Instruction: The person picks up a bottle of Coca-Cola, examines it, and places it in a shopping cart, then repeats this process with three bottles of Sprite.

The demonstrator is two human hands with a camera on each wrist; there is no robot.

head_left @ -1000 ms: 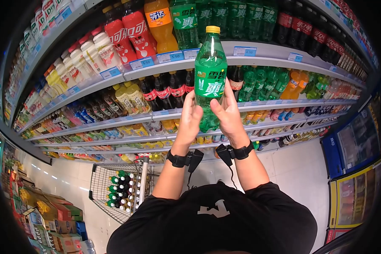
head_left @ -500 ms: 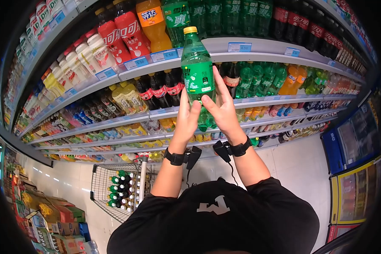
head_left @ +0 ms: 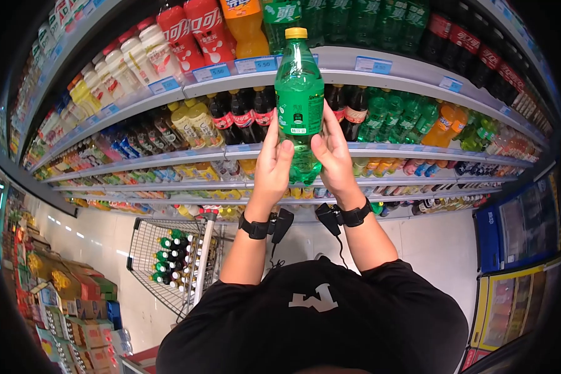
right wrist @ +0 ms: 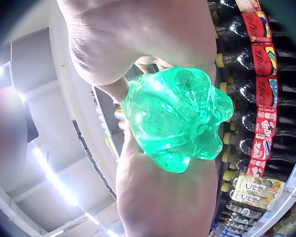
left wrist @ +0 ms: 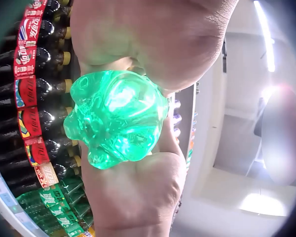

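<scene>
A green soda bottle (head_left: 299, 84) with a yellow cap stands upright, tilted slightly, between both hands in front of the shelves. Its label turns small print and a white date box toward the head camera. My left hand (head_left: 272, 165) holds the lower left side, thumb along the front. On the opposite side my right hand (head_left: 335, 163) holds it too, its thumb near the label's lower edge. Fingers behind the bottle are mostly hidden. Seen from below, the lobed green base (left wrist: 121, 118) sits between the palms; the right wrist view shows the same base (right wrist: 177, 118).
Shelves of drinks curve around the front, with cola bottles (head_left: 240, 115) behind the hands and large green bottles (head_left: 355, 25) on the upper level. A shopping cart (head_left: 137, 249) holding several bottles is at the left. Refrigerated cabinets (head_left: 520, 215) stand at the right; stacked cartons (head_left: 84, 311) lie lower left.
The bottle has been turned in the hands, so the large front lettering gives way to small print. It shifted left, then back right. Both hands keep hold of it.
</scene>
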